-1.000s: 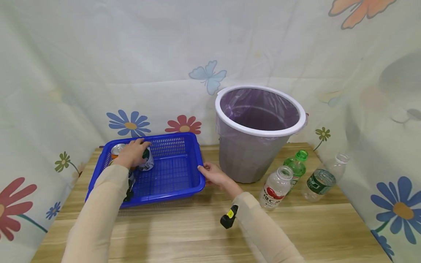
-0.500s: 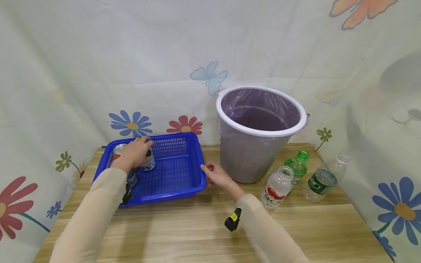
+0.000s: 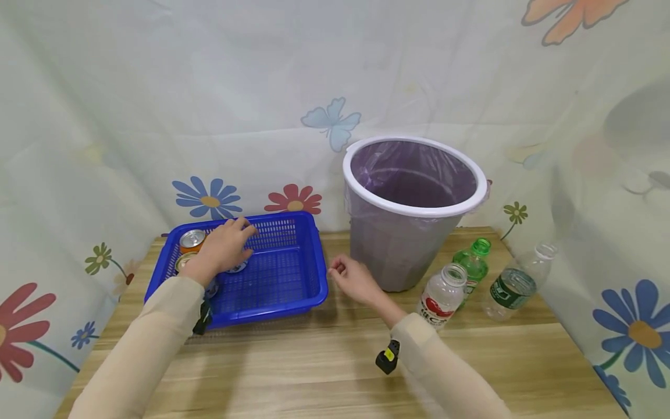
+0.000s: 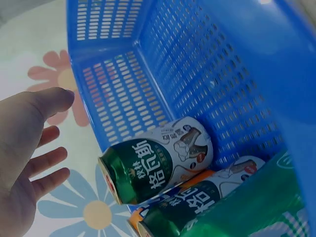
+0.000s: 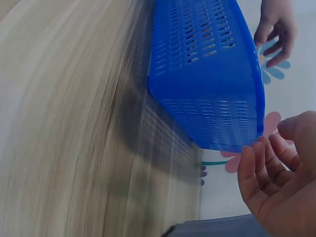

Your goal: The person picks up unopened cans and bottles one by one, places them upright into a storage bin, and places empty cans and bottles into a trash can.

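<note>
A blue plastic basket point(image 3: 262, 314) holds several drink cans at its left end. In the left wrist view, a green-and-white can point(image 4: 158, 158) lies against the slotted wall, beside a similar can point(image 4: 197, 202). An orange can point(image 3: 191, 240) with a silver top shows at the basket's back left. My left hand point(image 3: 222, 247) hovers over the cans with its fingers spread loosely, hiding part of them, and grips none. Just off the basket's right rim, my right hand point(image 3: 356, 280) has its fingers loosely curled and holds nothing.
Right of the basket stands a grey bin point(image 3: 387, 256) with a white rim and a purple liner. Near it on the wooden table point(image 3: 293, 372) are a clear bottle with a red label point(image 3: 442, 297), a green bottle point(image 3: 471, 265) and a clear bottle with a green label point(image 3: 515, 288).
My right hand has let go of the basket's right rim and drawn slightly right. My left hand has shifted a little right over the cans. The basket edged right, then stayed.
</note>
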Tool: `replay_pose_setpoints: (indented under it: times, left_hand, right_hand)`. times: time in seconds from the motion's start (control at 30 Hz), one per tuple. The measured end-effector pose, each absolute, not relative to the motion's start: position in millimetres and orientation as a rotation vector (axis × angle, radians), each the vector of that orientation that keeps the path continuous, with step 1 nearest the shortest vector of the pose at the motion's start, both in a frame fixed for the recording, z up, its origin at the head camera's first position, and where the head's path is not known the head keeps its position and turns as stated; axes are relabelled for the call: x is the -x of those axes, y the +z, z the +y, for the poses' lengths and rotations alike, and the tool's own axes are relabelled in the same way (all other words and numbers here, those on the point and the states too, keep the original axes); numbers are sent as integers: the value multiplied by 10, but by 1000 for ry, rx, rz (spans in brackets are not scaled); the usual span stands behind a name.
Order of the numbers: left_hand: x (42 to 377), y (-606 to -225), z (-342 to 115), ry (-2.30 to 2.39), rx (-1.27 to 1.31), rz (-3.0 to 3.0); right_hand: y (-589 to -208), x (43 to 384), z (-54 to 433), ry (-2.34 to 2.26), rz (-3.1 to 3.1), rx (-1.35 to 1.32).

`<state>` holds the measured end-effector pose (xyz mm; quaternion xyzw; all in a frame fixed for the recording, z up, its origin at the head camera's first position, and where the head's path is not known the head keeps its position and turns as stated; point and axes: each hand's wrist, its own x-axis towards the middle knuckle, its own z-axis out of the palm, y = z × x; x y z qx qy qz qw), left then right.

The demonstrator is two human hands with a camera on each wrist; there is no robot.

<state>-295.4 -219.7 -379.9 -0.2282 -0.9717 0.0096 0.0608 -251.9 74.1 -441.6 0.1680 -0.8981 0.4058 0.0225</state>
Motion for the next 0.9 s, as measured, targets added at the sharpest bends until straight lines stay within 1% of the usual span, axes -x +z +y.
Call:
replay_pose_setpoints:
  times: [0.17,0.6,0.9]
  left_hand:
    - [2931,-3847,-2169,15,711,-2894]
    - [2896,-3886,-2034,-174,670,-2856]
    - [2947,-3792,-1879,-358,628,-2852]
  right_hand:
    - [-4388,2438,794,1103,-2729,-712]
    - [-4275,2146,984,759,-2646,-978]
    - [-4092,1888,1156,629,-2587,-1002]
